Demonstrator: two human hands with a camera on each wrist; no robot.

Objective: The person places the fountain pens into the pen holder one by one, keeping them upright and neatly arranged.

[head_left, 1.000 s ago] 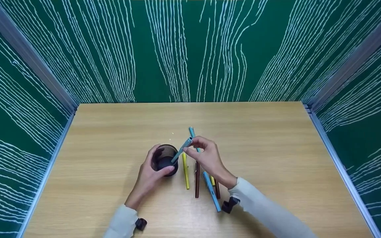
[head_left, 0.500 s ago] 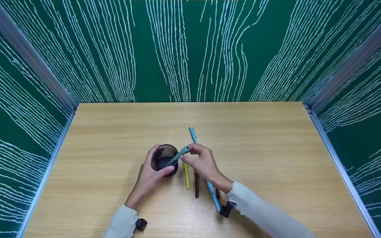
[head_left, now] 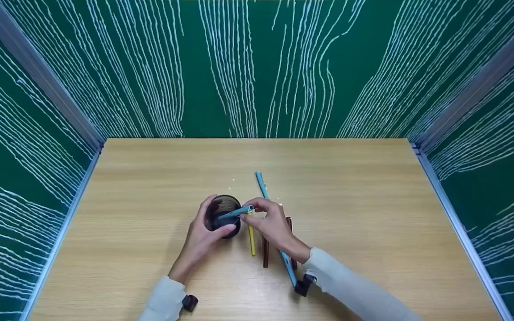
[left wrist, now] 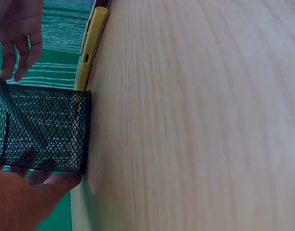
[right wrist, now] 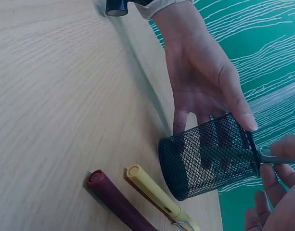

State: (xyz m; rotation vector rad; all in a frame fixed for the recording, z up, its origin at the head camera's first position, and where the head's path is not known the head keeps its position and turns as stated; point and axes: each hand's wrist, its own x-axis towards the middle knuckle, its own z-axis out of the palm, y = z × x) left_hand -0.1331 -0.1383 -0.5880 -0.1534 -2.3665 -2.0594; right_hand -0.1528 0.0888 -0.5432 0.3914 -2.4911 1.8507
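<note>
The light blue pen (head_left: 235,212) leans with its lower end inside the black mesh pen cup (head_left: 224,216), which stands on the wooden table (head_left: 373,214), while its upper end is pinched between the fingertips of the right hand (head_left: 271,221) just over the cup's rim. The left hand (head_left: 203,238) curls round the cup's side, thumb on one wall and fingers on the other, as the right wrist view shows through the mesh. Just beside the cup lie a yellow pen (head_left: 251,238), a dark red pen (head_left: 265,252) and another blue pen (head_left: 262,183), partly under the right hand.
</note>
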